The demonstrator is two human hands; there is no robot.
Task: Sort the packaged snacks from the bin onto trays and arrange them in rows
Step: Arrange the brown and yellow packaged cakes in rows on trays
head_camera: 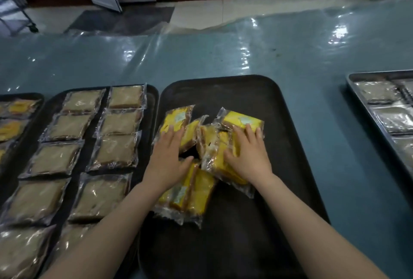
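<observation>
A loose heap of several yellow snack packs point(201, 191) in clear wrappers lies on the black tray point(245, 91) in front of me. My left hand point(166, 156) rests flat on the heap's left side, fingers spread over a yellow pack point(176, 118). My right hand point(248, 156) presses flat on the right side, fingers on another yellow pack point(242, 120). Neither hand has lifted a pack. To the left, a second black tray point(152, 97) holds brown snack packs point(116, 151) set in two rows.
A third dark tray point(33, 96) with yellow packs shows at the far left edge. A metal tray point(353, 82) with grey-wrapped packs sits at the right. The table point(223, 55) has a blue top under clear plastic sheeting. Floor and a door frame lie beyond.
</observation>
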